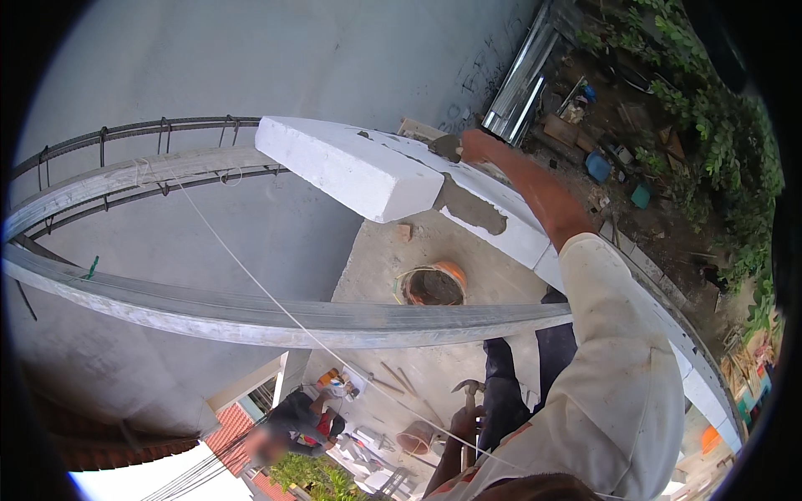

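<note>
My right hand [476, 148] reaches out over a wall of white blocks [520, 219], its fingers closed on the handle of a trowel [447, 147]. The trowel lies low against the far side of the wall, next to grey mortar. A patch of wet mortar [469, 206] covers part of the wall beside a large white block [342, 171]. Low in the view, close to my body, my left hand [464, 423] grips a hammer [469, 387] with its head up; part of the handle is hidden.
A long metal beam [334, 324] crosses in front of my legs, with a string [242, 263] over it. An orange bucket of mortar [436, 284] stands below. Steel rebar [125, 131] runs left. Another person [292, 426] works lower down. Debris and plants lie beyond the wall.
</note>
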Demonstrator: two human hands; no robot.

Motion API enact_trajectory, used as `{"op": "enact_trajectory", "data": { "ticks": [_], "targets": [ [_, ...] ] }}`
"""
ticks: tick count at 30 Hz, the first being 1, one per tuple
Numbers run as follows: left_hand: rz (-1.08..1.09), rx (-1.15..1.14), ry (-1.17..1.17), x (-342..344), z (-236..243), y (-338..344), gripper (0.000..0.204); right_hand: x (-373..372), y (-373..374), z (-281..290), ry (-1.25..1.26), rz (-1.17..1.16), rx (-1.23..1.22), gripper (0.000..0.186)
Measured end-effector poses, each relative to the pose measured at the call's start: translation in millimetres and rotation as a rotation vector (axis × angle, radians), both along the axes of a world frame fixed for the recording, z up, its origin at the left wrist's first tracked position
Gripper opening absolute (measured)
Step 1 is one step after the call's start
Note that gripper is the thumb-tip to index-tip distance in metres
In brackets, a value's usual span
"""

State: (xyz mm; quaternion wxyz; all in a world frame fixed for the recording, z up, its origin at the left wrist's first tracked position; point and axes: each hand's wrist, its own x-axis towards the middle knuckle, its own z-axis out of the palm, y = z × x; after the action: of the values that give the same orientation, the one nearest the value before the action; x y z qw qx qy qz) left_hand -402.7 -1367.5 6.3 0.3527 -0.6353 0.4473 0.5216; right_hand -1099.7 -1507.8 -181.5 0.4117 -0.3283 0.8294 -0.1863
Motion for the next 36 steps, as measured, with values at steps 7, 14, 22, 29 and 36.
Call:
{"op": "enact_trajectory", "data": {
  "ticks": [7, 14, 22, 29, 36],
  "targets": [
    [0.153, 0.004, -0.245, -5, 6, 17, 0.031, 2, -81, 2, 0.145, -0.008, -0.195, 0.033],
    [0.151, 0.066, -0.218, 7, -6, 16, 0.032, -2, -39, 46, 0.043, -0.038, -0.581, 0.047],
    [-0.287, 0.1, 0.127, 42, -30, 0, 0.03, 34, 76, 81, 0.147, -0.036, -0.739, 0.053],
    [-0.062, 0.025, 0.01, -4, -10, -21, 0.029, 83, 265, 107, -0.06, -0.126, -0.68, 0.052],
    [0.043, 0.024, -0.031, -27, 3, -26, 0.046, 58, 232, 91, 0.032, -0.313, -0.522, 0.052]
  ]
}}
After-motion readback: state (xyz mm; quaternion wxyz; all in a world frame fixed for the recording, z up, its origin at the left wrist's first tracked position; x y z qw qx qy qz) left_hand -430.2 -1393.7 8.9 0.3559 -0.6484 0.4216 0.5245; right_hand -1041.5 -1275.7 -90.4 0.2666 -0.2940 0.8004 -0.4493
